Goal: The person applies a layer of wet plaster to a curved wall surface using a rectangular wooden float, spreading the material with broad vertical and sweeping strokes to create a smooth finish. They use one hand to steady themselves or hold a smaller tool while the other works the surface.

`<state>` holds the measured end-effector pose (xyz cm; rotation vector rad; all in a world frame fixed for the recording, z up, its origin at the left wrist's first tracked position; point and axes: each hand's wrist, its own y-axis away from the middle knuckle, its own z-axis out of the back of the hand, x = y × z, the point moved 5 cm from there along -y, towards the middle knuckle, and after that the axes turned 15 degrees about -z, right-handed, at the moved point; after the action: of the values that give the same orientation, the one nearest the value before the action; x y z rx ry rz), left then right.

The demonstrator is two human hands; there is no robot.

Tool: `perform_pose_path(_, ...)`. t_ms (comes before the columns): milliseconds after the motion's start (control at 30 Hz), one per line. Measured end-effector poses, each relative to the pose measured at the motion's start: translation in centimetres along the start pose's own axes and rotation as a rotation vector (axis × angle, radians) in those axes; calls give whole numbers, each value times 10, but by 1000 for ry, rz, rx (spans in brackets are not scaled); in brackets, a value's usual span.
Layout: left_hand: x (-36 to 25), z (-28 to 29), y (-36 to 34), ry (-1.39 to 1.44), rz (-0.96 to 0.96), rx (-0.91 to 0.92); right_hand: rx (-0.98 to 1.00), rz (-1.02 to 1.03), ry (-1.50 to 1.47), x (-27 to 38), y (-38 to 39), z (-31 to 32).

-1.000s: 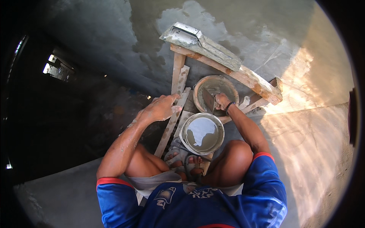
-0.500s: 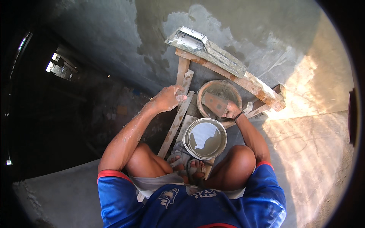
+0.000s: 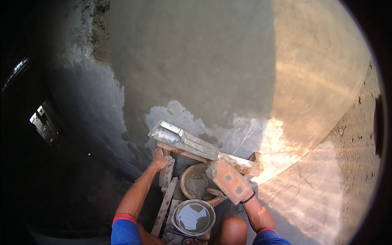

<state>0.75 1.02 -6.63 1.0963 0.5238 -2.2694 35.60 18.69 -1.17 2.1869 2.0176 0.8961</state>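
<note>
Left of centre in the frame, left hand point(image 3: 160, 158) is bracing at the corner of the wooden stand point(image 3: 183, 152); can't tell if its fingers are wrapping round or just pressing. Reads as a steadying hold: good, as long as it isn't tugging the stand. Steel trowel point(image 3: 185, 141) is lying along the top beam, just beside that hand, so worth not jolting.

Lower centre, pail point(image 3: 174, 222) is holding murky liquid and reflecting light. Just above it, bucket point(image 3: 183, 185) is holding grey mortar point(image 3: 197, 185), with a short stick-like piece point(image 3: 215, 192) lying at its right side.

Right of centre, orange-brown board point(image 3: 230, 179) is sitting tilted, partly over the bucket's right rim as seen from above, grey smear at its far end. Right hand point(image 3: 247, 196) is gripping the near end; fingers look clamped on it, though mostly hiding behind it. My take: wrist should be firm, face near level under any load, drips kept over the bucket, corner kept off the trowel.

Writing check: blue sleeves point(image 3: 125, 228) are showing only red trim. Trowel, pail and bucket aren't showing any readable label or brand; board is carrying two dark round spots, no lettering.
</note>
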Motion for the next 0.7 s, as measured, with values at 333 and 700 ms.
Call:
perform_pose_path(333, -34, -28, -52, 296, -228, -242, 271, 774, 763, 173, 110, -318)
perform_pose_path(700, 6, -61, -61, 212, -190, -284, -1027, 2408, 2097, 257, 119, -607)
